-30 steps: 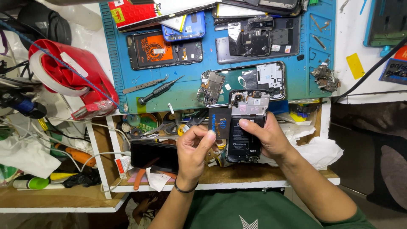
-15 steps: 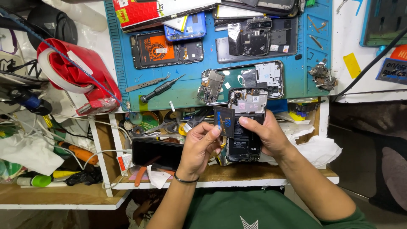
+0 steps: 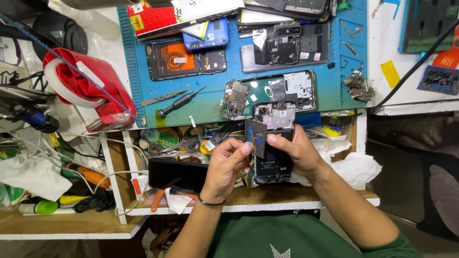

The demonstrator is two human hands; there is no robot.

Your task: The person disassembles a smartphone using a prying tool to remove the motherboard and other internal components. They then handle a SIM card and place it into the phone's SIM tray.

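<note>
1. Green sleeve and shirt filled the bottom of the view; both forearms reached up over the wooden shelf [image 3: 296,195] edge.
2. Left hand [image 3: 228,165] pinched a small dark card [image 3: 256,137] by its lower edge, grip narrow, thumb and fingertips closed on it.
3. Change noted: a second earlier that card was not raised between the hands; half a second earlier it stood nearer the left hand. Now it leaned across the opened phone [image 3: 273,143], its right edge touching it. My reading: the prying tool had been brought to the seam, so work on the phone's inside was under way.
4. Right hand [image 3: 297,152] cradled the phone from its right side, thumb across the middle, grip closed around the body.
5. Phone's long axis ran toward and away from the person, camera end pointing away at the blue mat [image 3: 210,100]; exposed inside faced up.
6. Black phone [image 3: 178,174] lay flat just left of the left hand.
7. Farther out on the mat: tweezers [image 3: 163,96], screwdriver [image 3: 180,102], other stripped phones.
8. Red tape dispenser [image 3: 83,93] stood far left on the desk.
</note>
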